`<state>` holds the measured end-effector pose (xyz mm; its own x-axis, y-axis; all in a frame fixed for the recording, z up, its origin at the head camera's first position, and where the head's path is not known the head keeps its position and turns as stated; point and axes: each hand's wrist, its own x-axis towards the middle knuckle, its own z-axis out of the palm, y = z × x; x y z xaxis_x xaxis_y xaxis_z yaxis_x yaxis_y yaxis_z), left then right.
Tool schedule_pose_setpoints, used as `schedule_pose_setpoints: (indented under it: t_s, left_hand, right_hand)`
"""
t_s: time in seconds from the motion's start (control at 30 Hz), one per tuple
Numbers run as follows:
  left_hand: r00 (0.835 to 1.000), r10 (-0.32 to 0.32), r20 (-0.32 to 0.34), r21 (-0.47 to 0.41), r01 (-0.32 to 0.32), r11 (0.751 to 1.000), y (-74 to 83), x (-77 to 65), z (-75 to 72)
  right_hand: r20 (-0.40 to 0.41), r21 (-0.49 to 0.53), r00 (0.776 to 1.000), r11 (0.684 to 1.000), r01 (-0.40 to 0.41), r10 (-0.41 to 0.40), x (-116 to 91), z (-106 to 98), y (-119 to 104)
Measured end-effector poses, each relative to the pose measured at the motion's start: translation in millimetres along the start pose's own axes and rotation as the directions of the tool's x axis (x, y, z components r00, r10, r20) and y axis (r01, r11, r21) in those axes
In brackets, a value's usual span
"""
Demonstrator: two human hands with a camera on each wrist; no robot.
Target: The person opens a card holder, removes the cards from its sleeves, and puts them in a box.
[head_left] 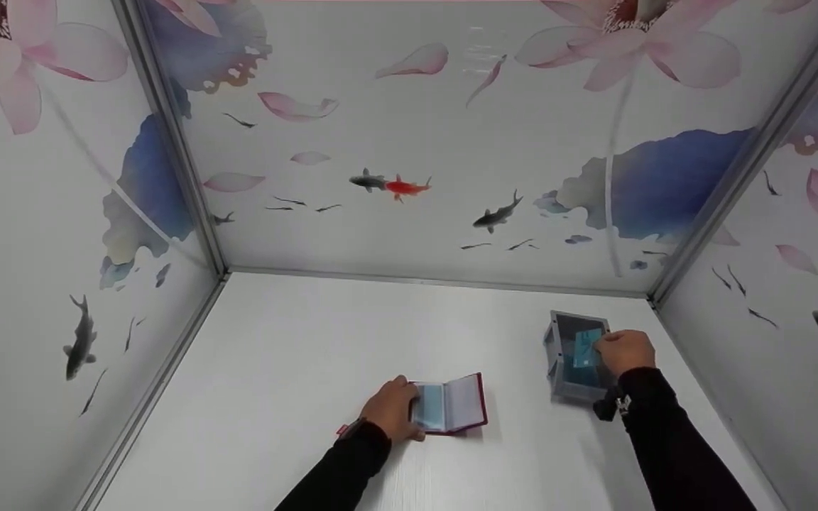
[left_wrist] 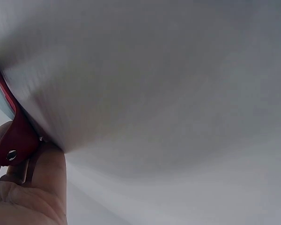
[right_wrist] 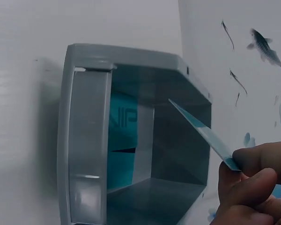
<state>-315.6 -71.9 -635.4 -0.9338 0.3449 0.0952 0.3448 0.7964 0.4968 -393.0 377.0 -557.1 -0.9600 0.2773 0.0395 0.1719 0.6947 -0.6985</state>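
On the white table lies a red card holder (head_left: 463, 403), spread open, with clear sleeves and a light blue card showing in the left one. My left hand (head_left: 389, 411) grips its left side. The left wrist view catches the holder's red strap with a metal snap (left_wrist: 11, 155) beside the fingers. Over a grey plastic bin (head_left: 579, 392), my right hand (head_left: 629, 352) pinches a teal card (head_left: 586, 348) by its edge. In the right wrist view this card (right_wrist: 203, 133) slants above the bin's opening. Inside the bin are teal cards (right_wrist: 122, 119), one lettered VIP.
White panels (head_left: 409, 234) printed with fish and lotus flowers enclose the table at the back and both sides, joined by grey metal frame strips (head_left: 175, 142). The bin stands near the right panel, towards the back corner.
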Motion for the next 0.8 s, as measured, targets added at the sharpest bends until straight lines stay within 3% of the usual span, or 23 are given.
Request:
schedule_pose_setpoints:
  t_s: [0.27, 0.47, 0.8]
  left_hand:
    - [1.0, 0.007, -0.003, 0.001, -0.007, 1.0, -1.5, 0.9, 2.9]
    - [1.0, -0.006, 0.0, 0.007, 0.006, 1.0, -8.7, 1.6, 12.9]
    - [1.0, -0.005, -0.004, 0.003, 0.005, 1.0, -9.1, 5.4, 13.0]
  right_hand:
    - [-0.055, -0.08, 0.997, 0.996, 0.048, -0.053, 6, 19, 20]
    - [-0.048, -0.108, 0.996, 0.992, 0.065, -0.071, 9, 33, 27]
    - [-0.02, -0.122, 0.997, 0.99, 0.074, -0.077, 17, 41, 28]
